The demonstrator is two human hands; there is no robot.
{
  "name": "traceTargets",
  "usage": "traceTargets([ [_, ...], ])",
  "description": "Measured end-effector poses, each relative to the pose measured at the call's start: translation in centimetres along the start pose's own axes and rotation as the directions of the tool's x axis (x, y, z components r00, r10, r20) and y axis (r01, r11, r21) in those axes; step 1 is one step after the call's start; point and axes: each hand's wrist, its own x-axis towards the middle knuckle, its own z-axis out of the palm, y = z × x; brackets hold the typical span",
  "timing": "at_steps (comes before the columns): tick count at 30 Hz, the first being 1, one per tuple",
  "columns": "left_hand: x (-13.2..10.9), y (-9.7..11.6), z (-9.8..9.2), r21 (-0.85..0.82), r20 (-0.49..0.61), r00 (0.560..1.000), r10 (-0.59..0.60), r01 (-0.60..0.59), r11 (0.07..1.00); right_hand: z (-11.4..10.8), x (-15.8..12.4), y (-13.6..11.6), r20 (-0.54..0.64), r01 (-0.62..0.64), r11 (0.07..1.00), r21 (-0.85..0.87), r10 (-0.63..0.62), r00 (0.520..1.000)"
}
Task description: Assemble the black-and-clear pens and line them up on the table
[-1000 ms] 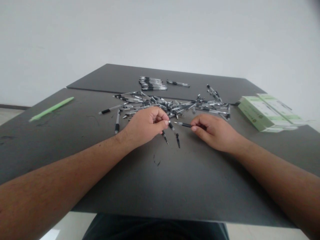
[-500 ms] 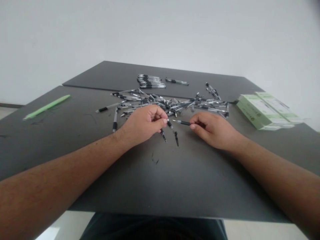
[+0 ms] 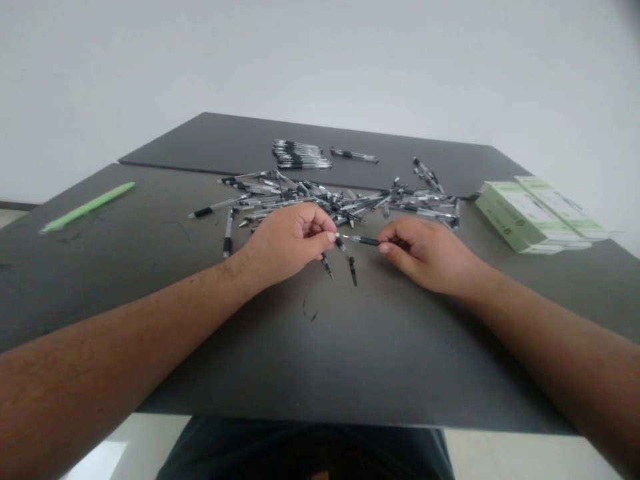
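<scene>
1. Pinching firmly, the right hand [image 3: 425,253] has thumb and forefinger clamped on the slim clear plastic pen with a black grip [image 3: 367,241], which sticks out of the pinch with its metal tip aimed at the other hand.
2. Over on the left hand [image 3: 290,240], the fingers are curled in and thumb and forefinger are pressed together. Whether a small part sits between them cannot be made out.
3. What's changed? A second ago there was a clear gap between the pen tip and the left fingertips [image 3: 331,237]. Now it has closed to a sliver, and tip and fingertips are almost touching.
4. So the two hands have come together over the dark grey matte table [image 3: 320,353], with the held pen as the bridge between them.
5. Just below the two pinches lie two small loose black pen pieces [image 3: 353,270], apart from both hands and where they lay before.
6. Just beyond the knuckles sprawls the tangled heap of clear-and-black pens [image 3: 350,200], and well beyond that sits a neat row of matching pens [image 3: 300,153].
7. Well out past the right wrist rest the green-and-white cardboard boxes [image 3: 535,217]. Far off to the left hand's outer side lies a lone light green plastic pen [image 3: 87,207].
</scene>
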Motion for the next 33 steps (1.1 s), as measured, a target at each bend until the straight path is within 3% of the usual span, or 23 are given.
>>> traceTargets([
  [13,-0.6,0.6,0.5,0.197,0.035,0.992,0.119,-0.124,0.973,0.5,0.0,-1.1,0.033,0.065,0.998,-0.001,-0.065,0.997],
  [24,-0.7,1.2,0.4,0.202,0.047,0.990,0.133,-0.140,0.969,0.4,0.1,-1.8,0.074,-0.077,0.996,0.055,0.073,0.995],
  [33,-0.9,1.6,0.4,0.223,0.071,0.987,0.142,-0.155,0.962,0.4,0.0,-1.6,0.100,-0.044,0.996,0.074,0.036,0.994],
])
